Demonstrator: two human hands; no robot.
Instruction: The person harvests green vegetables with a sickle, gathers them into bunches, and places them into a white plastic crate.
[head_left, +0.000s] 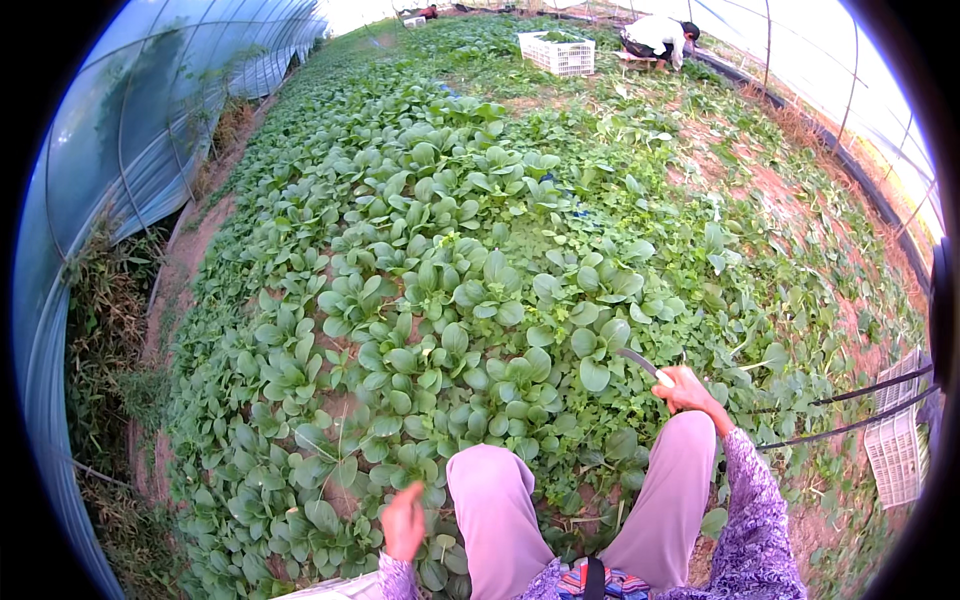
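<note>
My right hand is closed round the pale handle of a sickle, just beyond my right knee. Its thin curved blade points left over the leaves and reaches a broad-leaved plant. Near my left knee, my left hand hovers low over the greens, slightly blurred, with one finger stretched out and nothing visible in it. Leafy greens like bok choy grow densely in front of me. Smaller-leaved plants are mixed in among them. Leaves hide the stems and most of the soil.
Blue plastic sheeting runs along the left side. A white crate stands at my right, with dark straps stretched toward it. Far ahead, another white crate holds greens beside a crouching person. Something white shows below my left hand.
</note>
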